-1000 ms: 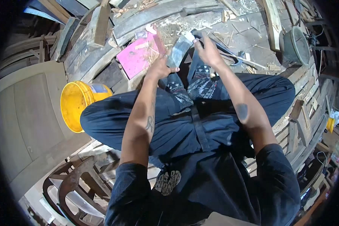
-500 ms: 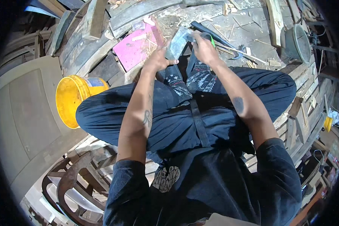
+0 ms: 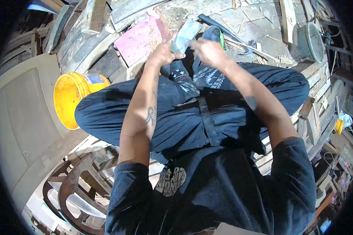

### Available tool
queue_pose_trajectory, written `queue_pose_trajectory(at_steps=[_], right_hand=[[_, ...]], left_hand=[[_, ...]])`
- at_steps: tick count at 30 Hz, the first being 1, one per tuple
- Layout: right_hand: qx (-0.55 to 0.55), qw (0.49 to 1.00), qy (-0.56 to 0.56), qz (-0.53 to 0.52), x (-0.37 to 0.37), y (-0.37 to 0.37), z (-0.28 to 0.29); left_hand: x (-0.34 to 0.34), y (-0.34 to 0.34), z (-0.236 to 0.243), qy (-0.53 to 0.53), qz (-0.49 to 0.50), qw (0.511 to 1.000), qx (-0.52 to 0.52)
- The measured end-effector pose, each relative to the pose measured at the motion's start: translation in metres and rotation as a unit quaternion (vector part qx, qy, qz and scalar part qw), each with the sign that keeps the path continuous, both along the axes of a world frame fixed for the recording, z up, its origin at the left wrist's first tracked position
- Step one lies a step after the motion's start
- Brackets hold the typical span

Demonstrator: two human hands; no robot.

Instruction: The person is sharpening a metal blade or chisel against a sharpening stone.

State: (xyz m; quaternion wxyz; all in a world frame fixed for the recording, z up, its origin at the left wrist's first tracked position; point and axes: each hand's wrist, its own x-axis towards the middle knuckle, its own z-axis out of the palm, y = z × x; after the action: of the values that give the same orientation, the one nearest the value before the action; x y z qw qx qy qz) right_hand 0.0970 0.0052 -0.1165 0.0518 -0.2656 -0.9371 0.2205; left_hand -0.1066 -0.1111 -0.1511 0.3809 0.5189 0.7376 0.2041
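**Left hand grips pale slab; right hand blurred beside it**

Nearest is the person's dark shirt, with a pale patch of block lettering on it. Below the hands, the crossed legs in dark trousers spread wide to both sides, a dark strap running down the middle. The patterned socks sit between the forearms, close under the hands.

Both arms reach forward, elbows bent outward and forearms slanting in toward each other. The left hand is closed on the slab's lower left, thumb stretched out to the right along the lower end. The right hand lies just right of the slab, fingers curled; motion blurs them, so whether they hold anything cannot be told.

The slab, grey-blue and flat, lies tilted ahead of the socks, between the hands. Crowding it on the left is a pink box strewn with shavings; on the right, a dark tool slants away behind the right hand, a pale stick near its lower end.

Left of the knee stands a yellow bucket, lying partly toward the camera; its label is too small to read. A grey bucket sits at far right, beside an upright-looking beam. Farther left are a wood block and a panelled door; curved chair parts lie at lower left.
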Motion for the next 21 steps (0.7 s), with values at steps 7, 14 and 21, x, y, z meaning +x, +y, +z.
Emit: queue_pose_trajectory(at_steps=[7, 14, 21], right_hand=[[-0.007, 0.994, -0.084, 0.063, -0.003, 0.001, 0.010], [-0.029, 0.993, -0.063, 0.096, -0.006, -0.011, 0.017], [-0.003, 0.992, -0.128, 0.025, -0.002, -0.007, 0.015]], left_hand=[[-0.001, 0.002, -0.001, 0.023, -0.019, 0.999, -0.017], [0.000, 0.001, 0.004, 0.017, -0.017, 1.000, -0.021], [0.004, -0.001, 0.009, 0.028, -0.006, 0.998, -0.058]])
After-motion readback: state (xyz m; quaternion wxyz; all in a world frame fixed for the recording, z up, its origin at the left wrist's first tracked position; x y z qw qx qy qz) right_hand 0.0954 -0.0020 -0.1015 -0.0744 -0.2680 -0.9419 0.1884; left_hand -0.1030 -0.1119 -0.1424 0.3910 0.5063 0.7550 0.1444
